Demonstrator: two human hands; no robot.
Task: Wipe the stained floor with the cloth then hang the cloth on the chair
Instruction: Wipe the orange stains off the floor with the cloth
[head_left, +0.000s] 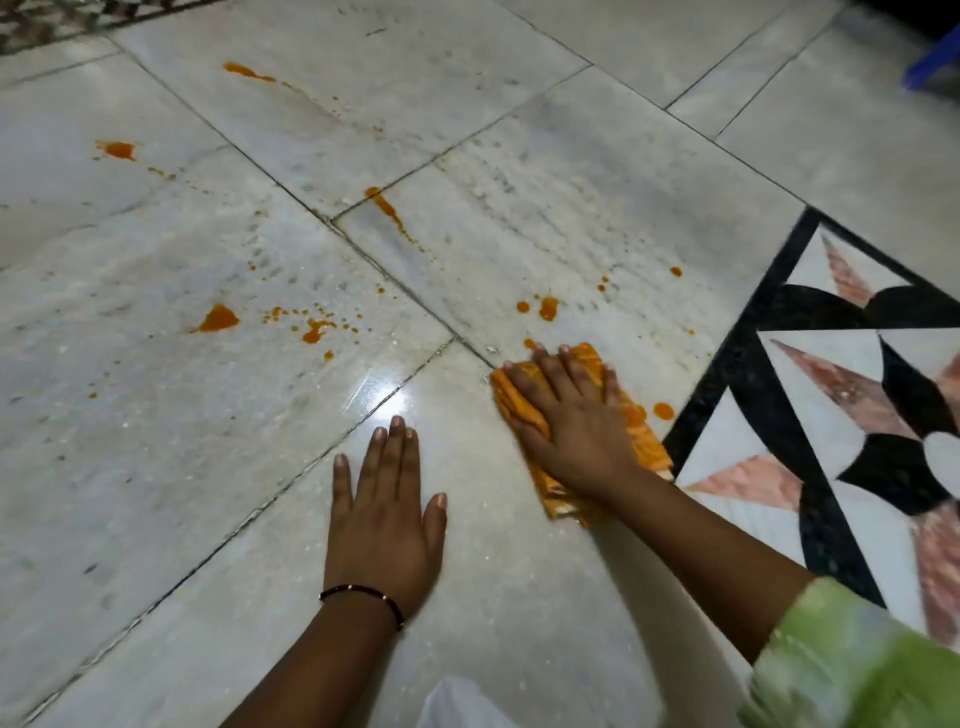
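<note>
Head view: cloth (524, 402) lies flat under right hand (574, 423).

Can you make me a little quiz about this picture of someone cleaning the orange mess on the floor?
1. True or false: the right hand presses flat on the orange cloth.
2. What does the left hand touch? A) the cloth B) the bare floor C) a chair
3. Fill in: the orange drop beside the cloth lies close to the ____ border of the patterned tile.

Key: 1 true. 2 B, palm down with fingers spread. 3 black. Many splashes, like the blob far to the left, are not yet wiped.
</note>
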